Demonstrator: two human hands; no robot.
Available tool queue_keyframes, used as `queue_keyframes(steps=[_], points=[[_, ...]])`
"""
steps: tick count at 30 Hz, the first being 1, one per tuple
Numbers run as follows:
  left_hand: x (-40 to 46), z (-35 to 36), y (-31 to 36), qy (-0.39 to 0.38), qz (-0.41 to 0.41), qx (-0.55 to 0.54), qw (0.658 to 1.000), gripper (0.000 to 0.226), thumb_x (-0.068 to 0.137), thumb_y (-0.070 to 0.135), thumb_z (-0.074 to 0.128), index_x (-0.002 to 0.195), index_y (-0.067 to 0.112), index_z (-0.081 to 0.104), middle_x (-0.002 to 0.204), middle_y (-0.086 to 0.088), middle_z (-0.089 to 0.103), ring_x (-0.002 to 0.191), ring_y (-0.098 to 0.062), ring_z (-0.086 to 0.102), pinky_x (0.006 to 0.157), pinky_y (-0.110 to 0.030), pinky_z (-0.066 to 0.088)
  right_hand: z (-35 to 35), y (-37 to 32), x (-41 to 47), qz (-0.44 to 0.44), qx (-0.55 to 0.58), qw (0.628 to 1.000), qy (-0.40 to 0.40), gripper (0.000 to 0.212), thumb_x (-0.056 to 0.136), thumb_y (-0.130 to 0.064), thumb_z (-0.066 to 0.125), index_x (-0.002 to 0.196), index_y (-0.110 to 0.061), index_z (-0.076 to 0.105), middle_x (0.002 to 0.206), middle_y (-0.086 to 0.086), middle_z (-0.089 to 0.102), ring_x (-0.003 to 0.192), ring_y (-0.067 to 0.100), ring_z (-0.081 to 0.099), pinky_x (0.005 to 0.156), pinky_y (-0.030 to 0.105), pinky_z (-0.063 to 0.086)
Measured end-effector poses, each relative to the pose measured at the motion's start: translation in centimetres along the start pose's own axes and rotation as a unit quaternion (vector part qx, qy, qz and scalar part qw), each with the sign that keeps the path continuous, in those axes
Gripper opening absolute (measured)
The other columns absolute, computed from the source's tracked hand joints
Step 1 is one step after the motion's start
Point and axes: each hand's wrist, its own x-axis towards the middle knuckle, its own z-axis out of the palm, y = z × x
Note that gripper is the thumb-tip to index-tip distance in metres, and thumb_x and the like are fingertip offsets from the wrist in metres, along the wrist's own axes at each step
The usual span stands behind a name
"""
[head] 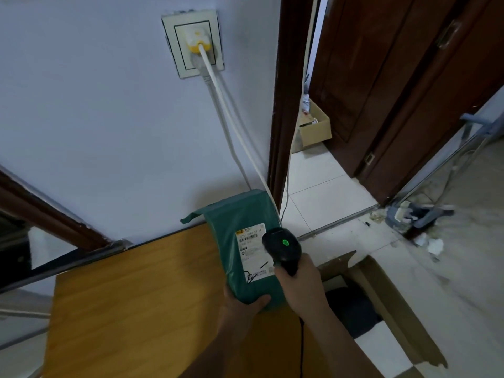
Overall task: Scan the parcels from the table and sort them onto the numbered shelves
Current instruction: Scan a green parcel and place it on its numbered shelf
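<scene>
The desk fills the lower left, its far edge running close along the white wall; its wooden top lies bare toward the left edge and the near side. Over the desk's far right corner the left hand holds a green parcel by its near end, thumb curled over the top face, grip clamped on it. The parcel is lifted and tilted, its white label facing up and its far end reaching past the desk's far edge toward the wall. Just right of the label the right hand clamps its grip round the handle of a black scanner, whose green light glows. Past the desk's right edge an open cardboard box stands on the tiled floor, with a doorway beyond.
</scene>
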Motion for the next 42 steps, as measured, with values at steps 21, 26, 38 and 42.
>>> queue_keyframes(steps=[21,26,38,42], points=[[-0.6,-2.5,-2.6,-0.021,0.044,0.092,0.995,0.103,0.072,0.061,0.088,0.154,0.028,0.036,0.124,0.01,0.063,0.108,-0.014,0.066,0.082,-0.028,0.058,1.3,1.7,-2.2,0.052,-0.042,0.996,-0.064,0.019,0.089,-0.014,0.067,0.084,-0.02,0.05,0.084,0.013,0.057,0.069,0.014,0.052,0.058,0.026,0.039],[-1.9,-4.9,-4.3,-0.011,0.034,0.088,0.995,0.105,0.07,0.062,0.089,0.154,0.026,0.038,0.123,0.009,0.064,0.108,-0.017,0.067,0.086,-0.036,0.061,3.2,1.7,-4.8,0.022,-0.105,0.993,-0.043,0.025,0.08,-0.028,0.067,0.091,-0.006,0.06,0.084,0.02,0.063,0.079,0.03,0.065,0.067,0.041,0.054],[-9.6,-19.9,-10.4,0.013,0.109,0.055,0.992,0.098,0.073,0.077,0.072,0.152,0.028,0.04,0.122,0.015,0.062,0.105,-0.008,0.064,0.075,-0.013,0.053,15.1,-1.5,-16.9,-0.03,-0.076,0.994,-0.078,0.014,0.087,-0.018,0.068,0.092,-0.027,0.06,0.099,0.008,0.059,0.083,0.017,0.06,0.065,0.027,0.041],[-12.3,-26.5,-13.8,0.046,0.116,0.048,0.991,0.096,0.076,0.077,0.071,0.154,0.028,0.042,0.124,0.012,0.064,0.109,-0.01,0.064,0.087,-0.025,0.058,20.0,-2.9,-22.2,-0.048,-0.081,0.991,-0.098,0.007,0.089,-0.018,0.068,0.088,-0.02,0.061,0.096,0.01,0.058,0.077,0.017,0.059,0.061,0.024,0.038]])
